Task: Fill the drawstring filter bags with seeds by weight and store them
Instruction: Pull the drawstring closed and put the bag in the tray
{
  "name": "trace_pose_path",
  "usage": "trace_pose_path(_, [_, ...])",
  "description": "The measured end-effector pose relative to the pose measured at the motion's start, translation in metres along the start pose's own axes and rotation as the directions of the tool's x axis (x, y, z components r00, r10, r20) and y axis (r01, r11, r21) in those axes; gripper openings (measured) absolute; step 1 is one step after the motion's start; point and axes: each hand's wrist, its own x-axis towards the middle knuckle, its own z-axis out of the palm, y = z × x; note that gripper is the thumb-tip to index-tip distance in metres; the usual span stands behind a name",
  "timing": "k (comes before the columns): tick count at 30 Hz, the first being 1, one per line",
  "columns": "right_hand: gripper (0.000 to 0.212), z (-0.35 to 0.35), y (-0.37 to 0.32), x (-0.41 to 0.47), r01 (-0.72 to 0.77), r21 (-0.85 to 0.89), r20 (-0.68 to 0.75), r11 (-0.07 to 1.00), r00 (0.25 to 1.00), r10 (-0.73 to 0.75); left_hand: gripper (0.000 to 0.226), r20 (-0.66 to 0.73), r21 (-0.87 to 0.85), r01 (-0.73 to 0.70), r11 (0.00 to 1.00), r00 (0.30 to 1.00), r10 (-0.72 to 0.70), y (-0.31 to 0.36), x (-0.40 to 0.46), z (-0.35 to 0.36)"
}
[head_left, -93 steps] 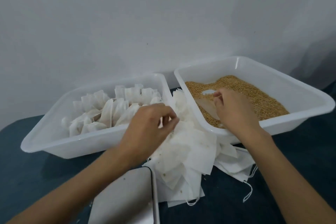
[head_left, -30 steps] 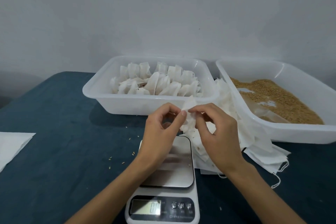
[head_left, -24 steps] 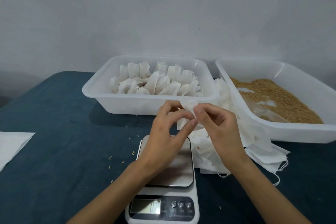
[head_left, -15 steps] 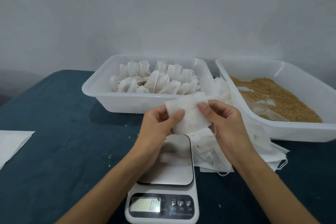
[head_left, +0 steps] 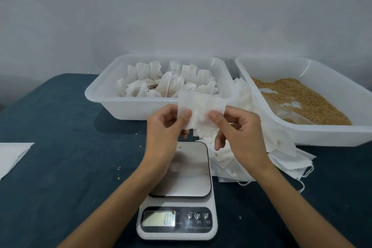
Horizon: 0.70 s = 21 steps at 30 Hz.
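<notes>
Both hands hold one empty filter bag (head_left: 201, 108) flat above the far end of the scale (head_left: 179, 185). Left hand (head_left: 164, 133) grip: thumb pinching the bag's left side. Right hand (head_left: 239, 133) grip: thumb pinching its right side. Scale sits at the worktop's near edge, platform bare, display reads zeros. Left tray (head_left: 104, 96), toward the far edge, contains filled bags (head_left: 167, 82). Right tray (head_left: 322, 133), far right, contains seeds (head_left: 302, 98). Pile of empty bags (head_left: 251, 147) lies between the trays. Loose seeds scattered on the dark worktop (head_left: 60, 127).
</notes>
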Motion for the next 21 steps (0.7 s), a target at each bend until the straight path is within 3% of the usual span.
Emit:
trace_pose_path(4, [0.041, -0.0012, 0.0010, 0.0014, -0.006, 0.014, -0.070, 1.000, 0.998, 0.007, 0.021, -0.060, -0.050, 0.024, 0.998, 0.998, -0.027, 0.0000, 0.0031, -0.0013])
trace_pose_path(8, [0.050, 0.0007, 0.0013, -0.0011, -0.006, 0.012, -0.064, 1.000, 0.998, 0.007, 0.030, -0.030, 0.022, -0.025, 0.999, 0.999, 0.025, -0.0008, -0.0016, 0.0010])
trace_pose_path(14, [0.047, -0.0033, -0.0026, 0.0007, 0.040, -0.012, -0.098, 0.999, 0.994, -0.041, 0.021, -0.068, 0.003, 0.035, 0.999, 0.997, -0.035, 0.0003, 0.0022, -0.0014])
trace_pose_path(19, [0.037, -0.0005, -0.0032, -0.0014, 0.171, -0.125, 0.035, 0.977, 0.985, -0.168, 0.018, -0.026, -0.019, 0.062, 0.998, 0.998, -0.063, 0.0015, 0.0009, 0.0012])
trace_pose_path(21, [0.040, -0.0007, -0.0015, -0.0023, 0.200, -0.182, 0.028, 0.963, 0.980, -0.198, 0.017, -0.029, -0.035, 0.070, 0.997, 0.997, -0.071, 0.0021, 0.0018, 0.0002])
